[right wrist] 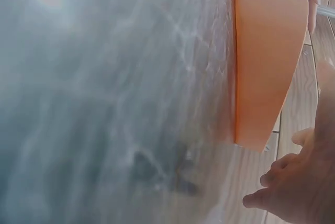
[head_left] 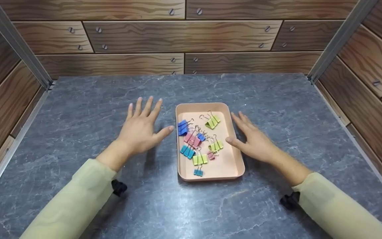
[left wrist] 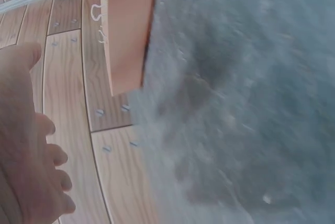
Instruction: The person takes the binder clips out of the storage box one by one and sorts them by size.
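Note:
A shallow peach tray (head_left: 225, 166) stands on the table and holds several binder clips in a loose scatter. Near its far end lies a yellow-green binder clip (head_left: 213, 122); a dark blue binder clip (head_left: 183, 127) leans by the left wall. Pink, teal and more yellow-green clips cluster at the middle, with a small teal binder clip (head_left: 198, 172) toward the near end. My left hand (head_left: 140, 132) hovers left of the tray, fingers spread and holding nothing. At the right wall is my right hand (head_left: 255, 141), fingers extended, thumb over the rim; whether it touches cannot be told.
The grey marbled table (head_left: 95, 109) extends around the tray on all sides. Wood-patterned panels (head_left: 184, 36) close off the back and both sides, with metal posts (head_left: 340, 39) at the corners. Each sleeve has a dark strap piece (head_left: 119, 187) beneath the wrist.

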Demonstrator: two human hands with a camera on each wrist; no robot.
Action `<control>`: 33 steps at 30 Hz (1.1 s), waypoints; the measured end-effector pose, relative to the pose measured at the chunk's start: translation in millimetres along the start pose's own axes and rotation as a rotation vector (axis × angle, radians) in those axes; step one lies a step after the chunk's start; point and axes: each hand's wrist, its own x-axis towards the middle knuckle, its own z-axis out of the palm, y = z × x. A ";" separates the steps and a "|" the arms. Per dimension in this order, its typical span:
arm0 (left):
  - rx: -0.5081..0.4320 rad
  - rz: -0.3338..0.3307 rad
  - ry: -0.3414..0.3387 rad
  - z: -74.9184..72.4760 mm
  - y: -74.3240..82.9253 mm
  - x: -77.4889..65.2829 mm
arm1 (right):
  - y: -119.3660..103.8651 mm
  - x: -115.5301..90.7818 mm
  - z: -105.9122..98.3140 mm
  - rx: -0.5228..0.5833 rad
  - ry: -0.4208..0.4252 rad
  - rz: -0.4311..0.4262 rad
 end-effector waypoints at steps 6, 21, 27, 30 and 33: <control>-0.052 0.065 -0.005 -1.9 11.7 17.5 | 5.7 5.4 6.3 0.078 -0.015 -0.002; -0.308 0.182 -0.050 -1.5 27.9 50.4 | 17.4 8.5 23.9 0.254 0.036 -0.040; -0.426 0.224 -0.088 3.9 23.6 61.7 | 17.2 7.8 27.4 0.267 0.033 -0.039; -0.488 0.230 -0.126 8.0 20.4 67.4 | 18.1 6.5 29.9 0.259 0.034 -0.033; -0.557 0.241 -0.163 12.5 16.8 74.3 | 19.1 5.0 31.8 0.251 0.040 -0.031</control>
